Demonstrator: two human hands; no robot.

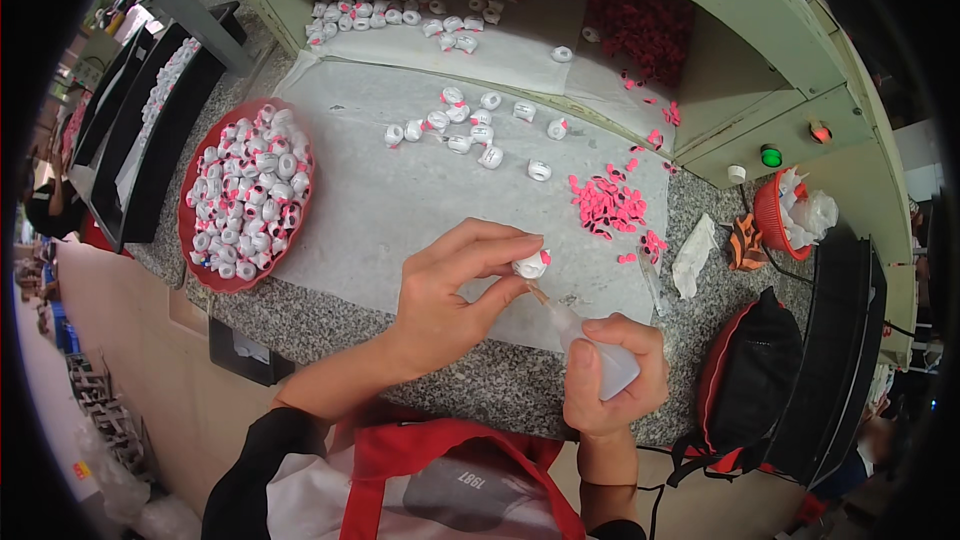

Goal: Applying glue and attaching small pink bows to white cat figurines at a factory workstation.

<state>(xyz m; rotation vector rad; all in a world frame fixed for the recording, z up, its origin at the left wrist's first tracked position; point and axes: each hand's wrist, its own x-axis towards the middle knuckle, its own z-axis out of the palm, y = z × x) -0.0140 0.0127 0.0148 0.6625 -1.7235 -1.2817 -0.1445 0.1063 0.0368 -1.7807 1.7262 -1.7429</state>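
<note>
The left hand (450, 285) is pinching a white piece (528, 268) at its fingertips (530, 243) — the right hand (640, 380) is clamping a bottle (617, 370), its nozzle (538, 292) pointing just below that piece. Pink bits (610, 205) are lying beyond the right hand.

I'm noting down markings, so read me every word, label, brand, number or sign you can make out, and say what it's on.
I don't copy out printed text, so nothing is quoted; here is where it stands.
Person's clothing: printed characters on the front, legible but not copied.
Small white pieces: dark marks, too small to read.
Squeeze bottle: no lettering visible.
Red-and-yellow sign, far left: too blurred to read.
</note>
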